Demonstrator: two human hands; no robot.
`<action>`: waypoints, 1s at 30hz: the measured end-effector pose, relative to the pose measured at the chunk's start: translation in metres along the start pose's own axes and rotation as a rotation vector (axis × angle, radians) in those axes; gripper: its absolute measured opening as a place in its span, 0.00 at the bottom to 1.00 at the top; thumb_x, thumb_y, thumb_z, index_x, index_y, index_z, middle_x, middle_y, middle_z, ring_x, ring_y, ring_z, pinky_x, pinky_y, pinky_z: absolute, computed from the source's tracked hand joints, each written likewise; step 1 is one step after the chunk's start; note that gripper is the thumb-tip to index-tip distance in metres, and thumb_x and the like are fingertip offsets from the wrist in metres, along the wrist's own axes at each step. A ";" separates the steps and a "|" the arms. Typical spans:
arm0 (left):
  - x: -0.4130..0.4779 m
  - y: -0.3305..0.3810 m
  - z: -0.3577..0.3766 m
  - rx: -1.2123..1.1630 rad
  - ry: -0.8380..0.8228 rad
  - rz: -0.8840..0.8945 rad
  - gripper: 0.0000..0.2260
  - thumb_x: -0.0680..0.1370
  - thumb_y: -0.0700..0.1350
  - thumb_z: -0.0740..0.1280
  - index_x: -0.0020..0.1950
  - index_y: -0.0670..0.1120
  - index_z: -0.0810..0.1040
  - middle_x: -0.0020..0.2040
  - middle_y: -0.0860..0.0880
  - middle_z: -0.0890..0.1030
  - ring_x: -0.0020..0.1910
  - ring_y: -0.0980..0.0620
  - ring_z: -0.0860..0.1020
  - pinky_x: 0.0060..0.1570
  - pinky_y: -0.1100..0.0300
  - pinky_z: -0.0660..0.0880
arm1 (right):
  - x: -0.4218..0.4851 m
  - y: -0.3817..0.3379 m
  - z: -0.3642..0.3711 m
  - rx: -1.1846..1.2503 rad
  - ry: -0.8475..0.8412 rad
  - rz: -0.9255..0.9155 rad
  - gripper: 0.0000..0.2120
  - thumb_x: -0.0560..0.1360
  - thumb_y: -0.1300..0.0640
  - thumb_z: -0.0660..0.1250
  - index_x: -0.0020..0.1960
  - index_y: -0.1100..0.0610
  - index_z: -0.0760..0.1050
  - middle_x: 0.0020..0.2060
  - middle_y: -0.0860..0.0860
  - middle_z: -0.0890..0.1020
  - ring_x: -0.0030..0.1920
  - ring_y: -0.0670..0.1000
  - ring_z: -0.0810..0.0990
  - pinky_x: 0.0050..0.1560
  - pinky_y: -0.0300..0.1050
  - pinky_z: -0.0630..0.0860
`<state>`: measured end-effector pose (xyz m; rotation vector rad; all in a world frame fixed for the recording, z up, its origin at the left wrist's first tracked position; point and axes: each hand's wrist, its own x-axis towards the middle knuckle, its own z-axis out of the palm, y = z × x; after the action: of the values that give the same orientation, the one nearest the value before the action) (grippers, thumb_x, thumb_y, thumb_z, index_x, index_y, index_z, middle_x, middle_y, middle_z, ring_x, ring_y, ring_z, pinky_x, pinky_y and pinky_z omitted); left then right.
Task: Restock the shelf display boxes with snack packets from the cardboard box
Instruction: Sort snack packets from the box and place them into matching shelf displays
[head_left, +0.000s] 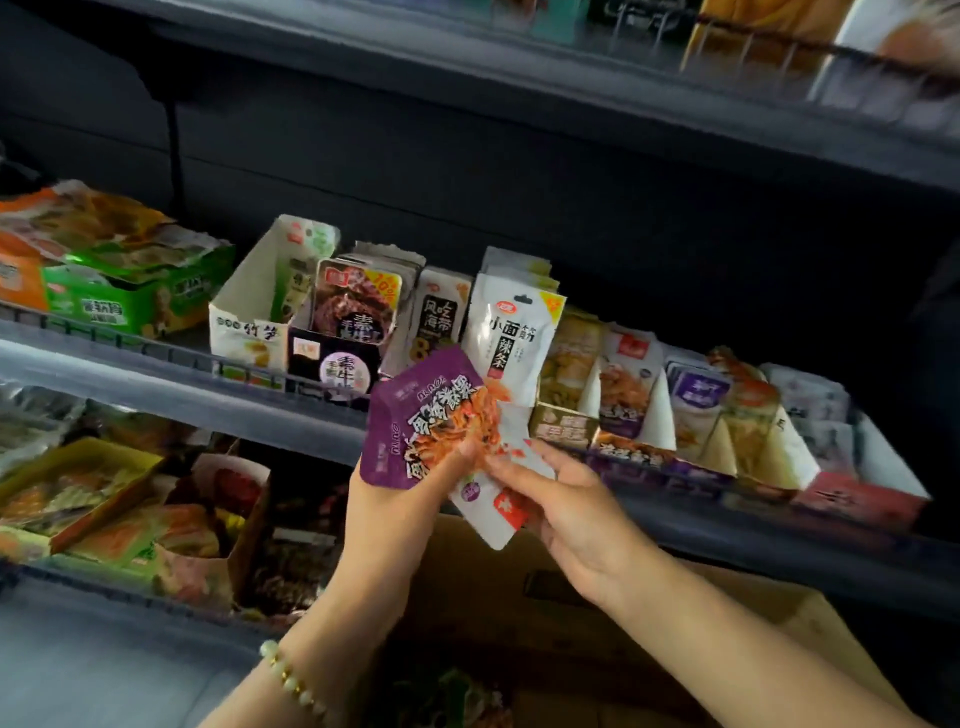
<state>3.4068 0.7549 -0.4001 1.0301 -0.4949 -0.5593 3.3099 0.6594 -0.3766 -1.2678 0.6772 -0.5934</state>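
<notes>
My left hand grips a purple snack packet with orange noodles printed on it, held up before the middle shelf. My right hand pinches a white packet with a red patch, tucked just behind the purple one. The two hands meet at the packets. Below them sits the brown cardboard box, its flap showing between my forearms. On the middle shelf stands a row of display boxes: a near-empty white one, a dark purple one and several more to the right, each holding upright packets.
A wire rail runs along the middle shelf's front edge. Green and orange packs lie at the shelf's left. The lower shelf holds open boxes of mixed snacks. An upper shelf overhangs the row.
</notes>
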 end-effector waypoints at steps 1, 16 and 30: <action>-0.005 -0.003 0.004 0.009 -0.035 -0.043 0.18 0.67 0.49 0.73 0.55 0.47 0.81 0.49 0.47 0.85 0.50 0.48 0.84 0.54 0.49 0.78 | -0.009 0.000 -0.012 -0.004 0.028 -0.018 0.16 0.67 0.62 0.73 0.54 0.56 0.79 0.45 0.52 0.86 0.42 0.49 0.85 0.40 0.41 0.81; -0.054 -0.004 0.076 0.026 -0.329 -0.409 0.10 0.78 0.43 0.64 0.57 0.43 0.78 0.48 0.42 0.85 0.44 0.48 0.85 0.36 0.62 0.82 | -0.094 -0.006 -0.123 0.020 0.199 -0.091 0.22 0.63 0.50 0.73 0.57 0.50 0.77 0.47 0.49 0.86 0.49 0.48 0.84 0.54 0.47 0.79; -0.054 -0.012 0.106 0.092 -0.544 -0.472 0.17 0.73 0.45 0.66 0.60 0.42 0.79 0.53 0.41 0.84 0.45 0.48 0.85 0.38 0.60 0.82 | -0.100 0.001 -0.166 0.136 0.150 -0.016 0.19 0.66 0.47 0.68 0.55 0.54 0.79 0.46 0.51 0.86 0.44 0.48 0.85 0.40 0.39 0.80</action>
<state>3.2974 0.7151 -0.3714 1.0849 -0.7635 -1.2644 3.1196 0.6249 -0.3909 -1.1103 0.7386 -0.7404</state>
